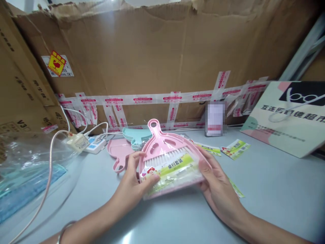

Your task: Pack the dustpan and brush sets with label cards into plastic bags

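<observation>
Table [276, 200], spreading lower right; carton [142, 57] behind. Dustpan [162, 139], frame centre: side edges gripped by left hand [134, 181], right hand [219, 184].

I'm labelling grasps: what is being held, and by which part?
A wrapped pink dustpan-and-brush set: the left hand holds its lower left side, the right hand its lower right side.

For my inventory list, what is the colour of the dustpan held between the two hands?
The dustpan is pink, seen best in the head view.
</observation>
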The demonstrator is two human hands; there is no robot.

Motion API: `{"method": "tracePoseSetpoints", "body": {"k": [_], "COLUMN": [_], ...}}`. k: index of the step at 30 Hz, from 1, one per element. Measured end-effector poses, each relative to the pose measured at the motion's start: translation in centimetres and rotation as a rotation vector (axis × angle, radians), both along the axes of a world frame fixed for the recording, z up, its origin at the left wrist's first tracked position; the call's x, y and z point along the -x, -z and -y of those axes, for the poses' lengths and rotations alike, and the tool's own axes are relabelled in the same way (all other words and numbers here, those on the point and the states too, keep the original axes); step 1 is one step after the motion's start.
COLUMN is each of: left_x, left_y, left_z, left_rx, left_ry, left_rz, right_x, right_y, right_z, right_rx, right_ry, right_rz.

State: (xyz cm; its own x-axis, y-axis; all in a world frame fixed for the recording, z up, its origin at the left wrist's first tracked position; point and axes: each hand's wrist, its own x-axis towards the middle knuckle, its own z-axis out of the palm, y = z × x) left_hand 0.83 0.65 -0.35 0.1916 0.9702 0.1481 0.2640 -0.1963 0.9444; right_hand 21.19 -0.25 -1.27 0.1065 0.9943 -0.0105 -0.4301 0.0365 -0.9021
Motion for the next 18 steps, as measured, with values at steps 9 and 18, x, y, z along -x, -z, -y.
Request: {"method": "tracePoseSetpoints", "body": {"k": [9,18], "left_x": [0.2,0.2], "left_y": [0.0,-0.6], "left_z": [-0.1,0.0], "left_rx": [0.031,-0.020], "left_ry": [0.055,0.155], "left_rz": [0.083,-0.001], "right_x": [-1.0,-1.0], "right_y": [0.8,0.7], "right_z": [-0.4,0.4], "right_rx": [-0.092,-0.067], "right_ry": [-0.041,-0.035], "right_rz": [0.289,0.191]}}
